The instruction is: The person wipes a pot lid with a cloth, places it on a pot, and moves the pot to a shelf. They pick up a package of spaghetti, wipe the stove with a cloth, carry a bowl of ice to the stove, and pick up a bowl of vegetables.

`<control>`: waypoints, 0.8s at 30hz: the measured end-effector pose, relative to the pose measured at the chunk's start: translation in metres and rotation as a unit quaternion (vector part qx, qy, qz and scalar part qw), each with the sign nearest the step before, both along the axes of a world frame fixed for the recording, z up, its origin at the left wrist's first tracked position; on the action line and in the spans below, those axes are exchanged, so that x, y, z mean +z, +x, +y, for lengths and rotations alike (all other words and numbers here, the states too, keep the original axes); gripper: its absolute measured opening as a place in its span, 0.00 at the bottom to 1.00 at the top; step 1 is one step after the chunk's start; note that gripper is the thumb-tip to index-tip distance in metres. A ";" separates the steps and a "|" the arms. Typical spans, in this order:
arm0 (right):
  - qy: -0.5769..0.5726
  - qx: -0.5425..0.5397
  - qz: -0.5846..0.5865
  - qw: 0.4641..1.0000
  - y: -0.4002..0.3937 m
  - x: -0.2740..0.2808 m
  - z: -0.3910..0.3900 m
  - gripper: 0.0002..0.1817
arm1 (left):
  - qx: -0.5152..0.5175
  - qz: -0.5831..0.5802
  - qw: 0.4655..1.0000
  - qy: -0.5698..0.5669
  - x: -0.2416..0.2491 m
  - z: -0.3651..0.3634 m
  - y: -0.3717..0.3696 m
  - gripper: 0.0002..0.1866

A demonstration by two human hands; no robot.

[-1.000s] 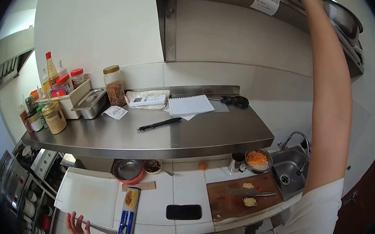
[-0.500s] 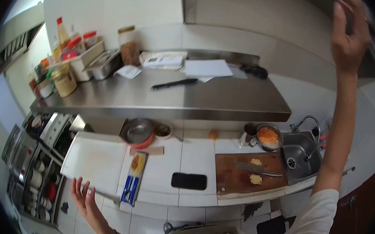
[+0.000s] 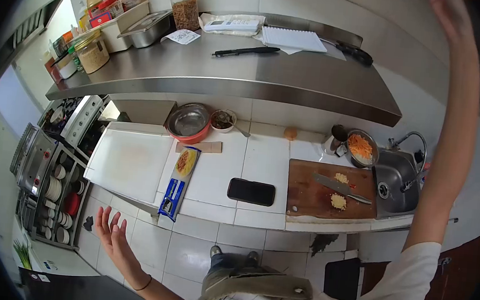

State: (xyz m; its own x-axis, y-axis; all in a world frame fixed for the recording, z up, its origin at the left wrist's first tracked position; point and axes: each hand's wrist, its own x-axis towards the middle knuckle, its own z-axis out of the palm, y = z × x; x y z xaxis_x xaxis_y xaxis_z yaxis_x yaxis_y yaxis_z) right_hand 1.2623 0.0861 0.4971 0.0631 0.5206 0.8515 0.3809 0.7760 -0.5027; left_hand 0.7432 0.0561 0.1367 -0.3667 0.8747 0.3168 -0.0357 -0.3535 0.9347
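Note:
My left hand (image 3: 115, 240) hangs over the tiled floor at the lower left, fingers spread, holding nothing. My right hand (image 3: 452, 15) is raised at the top right, partly cut off by the frame edge; its fingers are hidden. Nearest my left hand, a blue and yellow packet (image 3: 174, 193) lies on the white counter. A black phone (image 3: 251, 191) rests on the tiles right of it. On the wooden cutting board (image 3: 310, 196) lie a knife (image 3: 344, 189) and small piles of chopped pale food (image 3: 338, 201).
A steel shelf (image 3: 224, 71) crosses above the counter, bearing jars, a pen, a notebook and scissors. A bowl of orange shreds (image 3: 361, 146) stands beside the sink (image 3: 398, 181). A metal bowl (image 3: 189, 121) sits at the counter's back, left. A dish rack (image 3: 58, 205) stands far left.
The view has tilted downward, so shelf and counter appear higher and more floor shows. My right hand has moved farther out of the top edge. My left hand remains spread.

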 end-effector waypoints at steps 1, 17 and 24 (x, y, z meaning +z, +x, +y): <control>0.002 0.001 -0.003 1.000 -0.005 -0.007 0.007 0.25 | 0.001 -0.003 1.000 0.002 -0.001 -0.002 0.002 0.26; -0.343 -0.143 -0.265 0.890 -0.166 -0.113 0.160 0.28 | 0.037 0.032 0.999 -0.021 -0.023 -0.001 -0.022 0.25; -0.389 -0.043 -0.390 0.834 -0.238 -0.158 0.312 0.30 | 0.102 0.021 0.994 -0.045 -0.056 -0.007 -0.076 0.25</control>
